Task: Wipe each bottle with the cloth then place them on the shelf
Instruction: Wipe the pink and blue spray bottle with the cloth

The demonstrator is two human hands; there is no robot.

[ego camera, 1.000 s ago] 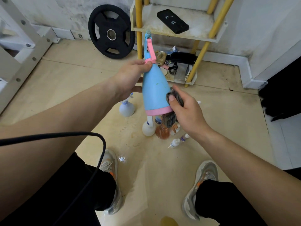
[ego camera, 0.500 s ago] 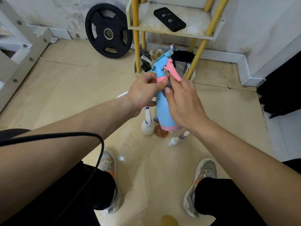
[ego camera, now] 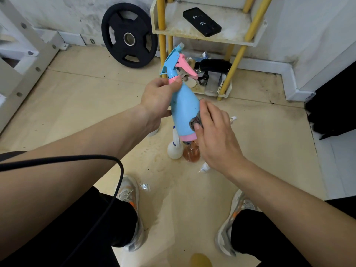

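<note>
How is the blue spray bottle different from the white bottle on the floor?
The blue spray bottle has pink parts; the white bottle is mostly white. The left hand grips the blue one, tilted; the white one stands upright on the floor. The right hand presses the cloth on the blue one; no hand touches the white one. Neither is on the shelf.

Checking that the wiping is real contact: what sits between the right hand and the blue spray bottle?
A grey cloth, pressed by the right hand against the lower body of the blue spray bottle; head view.
</note>
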